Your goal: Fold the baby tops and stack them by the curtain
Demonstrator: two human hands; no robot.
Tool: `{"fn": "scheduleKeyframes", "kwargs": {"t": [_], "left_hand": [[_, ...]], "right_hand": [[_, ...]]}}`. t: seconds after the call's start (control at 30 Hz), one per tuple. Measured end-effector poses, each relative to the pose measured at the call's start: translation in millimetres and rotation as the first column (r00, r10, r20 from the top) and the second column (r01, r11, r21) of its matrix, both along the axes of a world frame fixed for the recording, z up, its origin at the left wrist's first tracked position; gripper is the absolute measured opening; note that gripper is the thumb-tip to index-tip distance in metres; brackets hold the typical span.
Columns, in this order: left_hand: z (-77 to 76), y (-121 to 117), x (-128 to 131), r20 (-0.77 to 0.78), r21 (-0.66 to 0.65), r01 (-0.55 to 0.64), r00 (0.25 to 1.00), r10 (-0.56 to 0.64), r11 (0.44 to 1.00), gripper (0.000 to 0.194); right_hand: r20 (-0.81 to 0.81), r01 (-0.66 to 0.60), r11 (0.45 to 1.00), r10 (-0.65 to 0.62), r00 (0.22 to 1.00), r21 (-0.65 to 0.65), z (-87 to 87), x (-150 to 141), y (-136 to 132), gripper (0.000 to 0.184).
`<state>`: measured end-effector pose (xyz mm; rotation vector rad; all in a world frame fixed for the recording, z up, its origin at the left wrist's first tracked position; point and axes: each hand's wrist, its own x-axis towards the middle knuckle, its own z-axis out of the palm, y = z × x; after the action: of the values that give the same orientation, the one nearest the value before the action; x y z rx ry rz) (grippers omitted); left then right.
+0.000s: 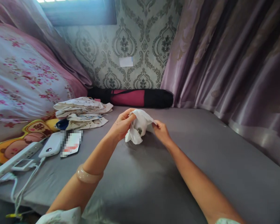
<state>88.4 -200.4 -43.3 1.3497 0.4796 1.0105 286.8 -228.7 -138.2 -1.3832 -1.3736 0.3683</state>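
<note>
A crumpled white cloth (141, 123), perhaps a small garment, hangs between my two hands above the grey bed sheet (130, 180). Its exact kind is hidden by the folds. My left hand (124, 124) grips the upper left part, with the thumb and fingers closed over the fabric. At the cloth's right edge, my right hand (161, 131) pinches a corner between its fingers. The lower end of the cloth droops loosely, close to the sheet. A pale bangle (88, 175) circles my left forearm.
A stack of folded clothes (82, 112) lies at the back left. Nearer are a power bank (51, 144), a phone-like blurred object (71, 143), a power strip (18, 160) with cables and a cartoon cushion (16, 144). A black and red bag (130, 98) rests along the wall; curtains (210, 62) hang right.
</note>
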Motion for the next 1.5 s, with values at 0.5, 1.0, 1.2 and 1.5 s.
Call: {"fn": "scheduleKeyframes", "kwargs": {"t": [0.5,1.0,1.2,1.5], "left_hand": [[-5.1,10,5,-0.261,0.472,0.136,0.965,-0.009,0.871,0.036],[-79.4,10,49,-0.305,0.039,0.326,0.904,-0.300,0.944,0.030],[-80.0,13,49,-0.295,-0.029,0.322,0.902,-0.316,0.946,0.025],[-80.0,14,54,-0.349,-0.136,0.228,0.900,-0.262,0.964,0.027]], "right_hand": [[-0.172,-0.009,0.925,-0.061,0.983,-0.379,103.9,63,-132,0.043],[0.189,-0.065,0.768,0.238,0.953,-0.637,3.4,114,-122,0.019],[0.135,-0.161,0.889,0.239,0.962,-0.428,19.4,80,-98,0.022],[0.052,-0.219,0.935,0.242,0.969,-0.278,23.4,28,-68,0.029]]}}
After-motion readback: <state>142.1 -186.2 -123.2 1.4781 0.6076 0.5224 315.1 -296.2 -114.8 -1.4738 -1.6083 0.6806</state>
